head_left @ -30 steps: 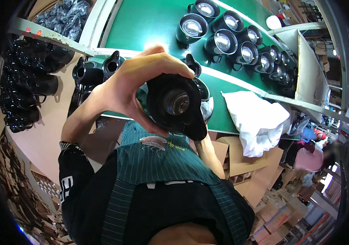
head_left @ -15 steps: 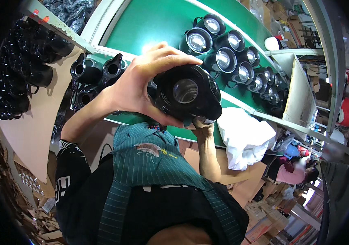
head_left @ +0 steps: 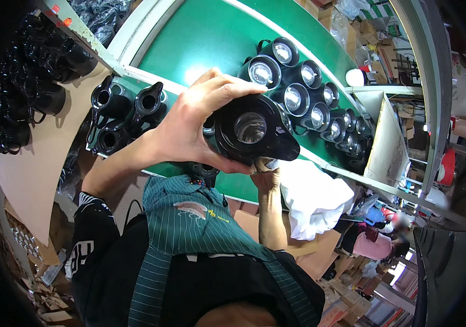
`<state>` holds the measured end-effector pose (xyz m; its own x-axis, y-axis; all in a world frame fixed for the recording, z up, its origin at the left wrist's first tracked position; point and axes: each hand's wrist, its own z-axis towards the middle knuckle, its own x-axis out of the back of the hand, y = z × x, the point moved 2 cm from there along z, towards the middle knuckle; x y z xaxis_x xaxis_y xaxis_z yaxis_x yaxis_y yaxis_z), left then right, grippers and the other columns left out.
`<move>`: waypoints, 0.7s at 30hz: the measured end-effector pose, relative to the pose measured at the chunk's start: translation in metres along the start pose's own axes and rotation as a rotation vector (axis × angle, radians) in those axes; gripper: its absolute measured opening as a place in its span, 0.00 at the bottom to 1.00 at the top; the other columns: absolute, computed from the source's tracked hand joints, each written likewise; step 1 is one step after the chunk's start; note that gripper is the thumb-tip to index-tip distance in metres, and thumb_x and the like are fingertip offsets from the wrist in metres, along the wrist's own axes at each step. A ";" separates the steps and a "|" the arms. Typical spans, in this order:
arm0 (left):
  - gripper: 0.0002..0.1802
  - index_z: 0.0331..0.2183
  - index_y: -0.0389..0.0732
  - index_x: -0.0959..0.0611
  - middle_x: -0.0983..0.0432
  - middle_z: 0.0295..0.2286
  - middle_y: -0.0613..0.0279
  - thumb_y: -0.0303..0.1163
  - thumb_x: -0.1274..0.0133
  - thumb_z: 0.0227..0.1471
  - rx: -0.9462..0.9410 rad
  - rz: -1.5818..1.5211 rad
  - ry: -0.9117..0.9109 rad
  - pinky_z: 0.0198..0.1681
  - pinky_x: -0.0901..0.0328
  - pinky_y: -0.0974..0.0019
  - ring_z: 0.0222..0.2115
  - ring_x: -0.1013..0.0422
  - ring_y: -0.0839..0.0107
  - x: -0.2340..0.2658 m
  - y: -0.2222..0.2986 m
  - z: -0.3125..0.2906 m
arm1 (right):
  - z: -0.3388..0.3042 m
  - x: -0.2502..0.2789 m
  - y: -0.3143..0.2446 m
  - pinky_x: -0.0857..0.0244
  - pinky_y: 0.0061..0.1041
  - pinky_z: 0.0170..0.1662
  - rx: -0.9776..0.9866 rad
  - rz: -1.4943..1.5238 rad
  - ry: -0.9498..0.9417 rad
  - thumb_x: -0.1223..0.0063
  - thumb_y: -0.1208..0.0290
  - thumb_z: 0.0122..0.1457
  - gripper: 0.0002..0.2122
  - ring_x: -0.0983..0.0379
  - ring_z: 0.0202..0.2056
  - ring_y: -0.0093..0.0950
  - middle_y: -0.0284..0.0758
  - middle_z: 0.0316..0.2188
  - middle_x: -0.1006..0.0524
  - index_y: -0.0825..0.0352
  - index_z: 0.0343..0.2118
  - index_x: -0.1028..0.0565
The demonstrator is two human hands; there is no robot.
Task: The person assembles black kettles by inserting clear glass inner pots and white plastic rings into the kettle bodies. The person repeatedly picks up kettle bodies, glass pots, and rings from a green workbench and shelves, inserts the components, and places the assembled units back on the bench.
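Observation:
A glossy black vacuum jug (head_left: 279, 143) is held up before me, its round mouth facing me and its spout pointing right. My left hand (head_left: 192, 117) wraps around its left side, thumb below and fingers over the top. Under the spout, my right hand (head_left: 267, 179) is closed against the jug's lower side. A small pale thing shows at its fingers, too hidden to name. Past the jug, several black jugs with shiny round openings (head_left: 293, 100) stand on the green work surface (head_left: 205, 38). Black spouted jugs (head_left: 148, 102) stand close to my left forearm.
White cloth or plastic (head_left: 315, 199) lies to the right of my right forearm. More black jugs (head_left: 47, 98) crowd a tan board (head_left: 23, 180) at the far left. A metal frame (head_left: 145, 32) borders the green surface. Another person in pink (head_left: 373, 245) is at the far right.
The jug has tilted slightly and moved a little down in the picture, both hands staying on it. The surroundings have shifted left as my view turned a little.

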<state>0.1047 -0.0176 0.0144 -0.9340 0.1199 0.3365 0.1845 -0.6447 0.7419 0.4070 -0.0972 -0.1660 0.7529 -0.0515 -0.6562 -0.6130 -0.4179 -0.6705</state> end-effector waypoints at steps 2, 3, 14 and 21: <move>0.54 0.56 0.39 0.23 0.23 0.48 0.55 0.44 0.20 0.24 0.087 -0.013 0.086 0.55 0.35 0.57 0.47 0.28 0.59 -0.001 -0.005 -0.005 | 0.009 -0.013 -0.009 0.39 0.47 0.67 0.090 0.026 0.034 0.51 0.52 0.67 0.29 0.33 0.63 0.40 0.38 0.63 0.29 0.62 0.66 0.35; 0.54 0.56 0.38 0.23 0.23 0.48 0.54 0.43 0.19 0.24 0.127 -0.018 0.126 0.56 0.35 0.57 0.47 0.28 0.58 -0.002 -0.011 -0.007 | 0.015 -0.035 -0.020 0.41 0.47 0.68 0.132 0.036 0.085 0.56 0.51 0.70 0.27 0.34 0.64 0.40 0.38 0.64 0.30 0.61 0.67 0.36; 0.44 0.64 0.45 0.33 0.32 0.59 0.63 0.67 0.50 0.59 0.683 -1.082 0.697 0.65 0.42 0.57 0.60 0.37 0.66 -0.042 -0.174 -0.069 | 0.109 -0.155 -0.053 0.36 0.37 0.63 0.976 -1.280 -0.094 0.26 0.82 0.44 0.20 0.29 0.61 0.42 0.48 0.59 0.26 0.69 0.42 0.21; 0.28 0.66 0.37 0.34 0.41 0.65 0.55 0.32 0.53 0.68 0.741 -0.442 0.566 0.62 0.39 0.54 0.64 0.41 0.63 -0.018 -0.196 -0.086 | 0.273 -0.114 -0.020 0.31 0.39 0.53 1.044 -1.524 -0.083 0.30 0.78 0.46 0.19 0.28 0.50 0.44 0.42 0.50 0.26 0.64 0.43 0.24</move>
<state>0.0595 0.0418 -0.1867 -0.9361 -0.2632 -0.2334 -0.2474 0.0207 0.9687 0.2674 0.1649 -0.1723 0.7365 -0.1612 0.6569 0.5976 0.6100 -0.5203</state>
